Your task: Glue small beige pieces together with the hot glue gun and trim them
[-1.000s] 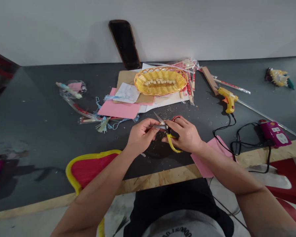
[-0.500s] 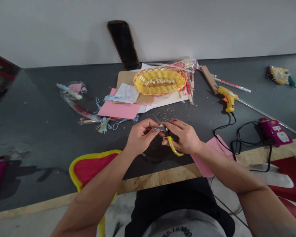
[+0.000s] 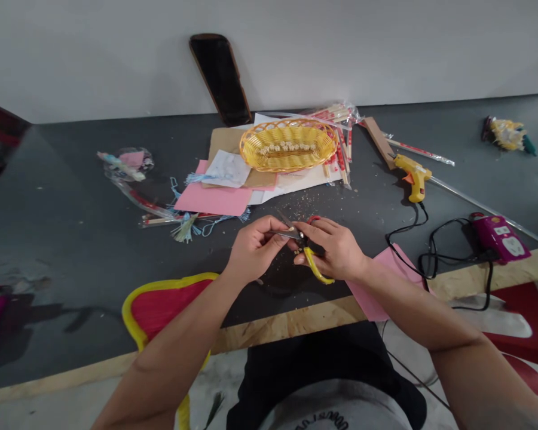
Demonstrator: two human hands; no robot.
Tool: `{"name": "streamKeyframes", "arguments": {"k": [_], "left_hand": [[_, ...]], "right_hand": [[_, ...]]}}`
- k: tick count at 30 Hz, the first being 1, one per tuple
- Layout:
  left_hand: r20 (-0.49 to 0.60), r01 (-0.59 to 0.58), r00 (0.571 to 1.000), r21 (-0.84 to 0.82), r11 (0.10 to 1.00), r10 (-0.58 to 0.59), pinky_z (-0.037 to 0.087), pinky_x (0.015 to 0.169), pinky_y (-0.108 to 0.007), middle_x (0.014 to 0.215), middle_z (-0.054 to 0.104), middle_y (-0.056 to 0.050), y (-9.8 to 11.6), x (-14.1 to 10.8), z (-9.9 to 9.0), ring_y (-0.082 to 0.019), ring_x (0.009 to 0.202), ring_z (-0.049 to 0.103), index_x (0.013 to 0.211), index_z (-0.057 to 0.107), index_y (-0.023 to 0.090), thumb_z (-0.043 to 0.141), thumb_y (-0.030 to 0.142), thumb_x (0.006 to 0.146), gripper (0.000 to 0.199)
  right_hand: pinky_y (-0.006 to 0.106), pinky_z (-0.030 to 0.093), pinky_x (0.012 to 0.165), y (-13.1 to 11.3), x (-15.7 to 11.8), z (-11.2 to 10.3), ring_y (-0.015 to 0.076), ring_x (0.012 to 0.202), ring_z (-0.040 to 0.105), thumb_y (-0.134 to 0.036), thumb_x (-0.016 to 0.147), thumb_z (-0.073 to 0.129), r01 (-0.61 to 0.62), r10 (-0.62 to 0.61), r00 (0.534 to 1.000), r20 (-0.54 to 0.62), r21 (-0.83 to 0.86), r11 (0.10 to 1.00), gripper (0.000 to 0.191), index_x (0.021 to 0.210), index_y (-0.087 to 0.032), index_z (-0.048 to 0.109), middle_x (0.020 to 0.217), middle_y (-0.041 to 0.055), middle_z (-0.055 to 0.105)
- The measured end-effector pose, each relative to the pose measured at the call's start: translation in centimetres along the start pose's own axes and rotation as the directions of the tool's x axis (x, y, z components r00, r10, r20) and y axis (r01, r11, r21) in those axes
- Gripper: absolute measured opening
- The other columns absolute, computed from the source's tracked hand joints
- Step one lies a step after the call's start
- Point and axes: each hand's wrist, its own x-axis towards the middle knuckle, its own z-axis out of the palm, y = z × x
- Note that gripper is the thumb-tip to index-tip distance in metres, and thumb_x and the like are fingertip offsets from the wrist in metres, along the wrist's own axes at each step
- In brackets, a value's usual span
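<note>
My right hand (image 3: 338,246) grips a pair of scissors (image 3: 314,266) with a yellow and a red handle loop. The blades are spread and point left, towards my left hand (image 3: 253,246). Between thumb and fingers, my left hand pinches a small pale piece (image 3: 291,229) right at the blades; its exact kind is too small to tell. Pale crumbs (image 3: 309,206) lie scattered on the dark table around both hands. Beyond them, a yellow woven basket (image 3: 289,161) holds a row of small pale pieces.
Pink paper (image 3: 213,200), blue tassels (image 3: 186,230) and bagged sticks (image 3: 345,158) surround the basket. A yellow glue gun (image 3: 415,176) and a purple power box (image 3: 502,239) with black cables lie to the right. A phone (image 3: 222,77) leans on the wall; a red-yellow chair (image 3: 170,304) is front left.
The view has shifted very slightly. Both hands and the scissors keep almost the same pose, with the small piece still at the blades.
</note>
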Motion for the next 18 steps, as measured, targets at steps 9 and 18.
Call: {"name": "streamKeyframes", "arguments": {"k": [9, 18], "left_hand": [[-0.038, -0.047, 0.998, 0.067, 0.997, 0.050, 0.058, 0.062, -0.025, 0.070, 0.077, -0.004, 0.18, -0.30, 0.07, -0.018, 0.065, 0.075, 0.081, 0.061, 0.019, 0.064, 0.023, 0.084, 0.006], [-0.035, -0.043, 0.998, 0.055, 0.998, 0.045, 0.057, 0.064, -0.026, 0.071, 0.076, -0.003, 0.17, -0.15, 0.16, -0.018, 0.067, 0.074, 0.080, 0.061, 0.019, 0.065, 0.027, 0.085, 0.010]], "right_hand": [[0.033, 0.057, 0.081, -0.30, -0.16, 0.13, 0.0236, 0.091, 0.071, -0.055, 0.093, 0.057, -0.012, 0.013, 1.000, 0.006, -0.138, 0.990, 0.057, 0.129, -0.010, 0.061, 0.099, 0.0127, 0.074], [0.025, 0.050, 0.068, -0.36, -0.34, -0.27, 0.0182, 0.079, 0.070, -0.054, 0.095, 0.056, -0.012, 0.024, 0.998, 0.052, -0.229, 0.973, 0.052, 0.126, -0.012, 0.064, 0.088, 0.0087, 0.075]]}}
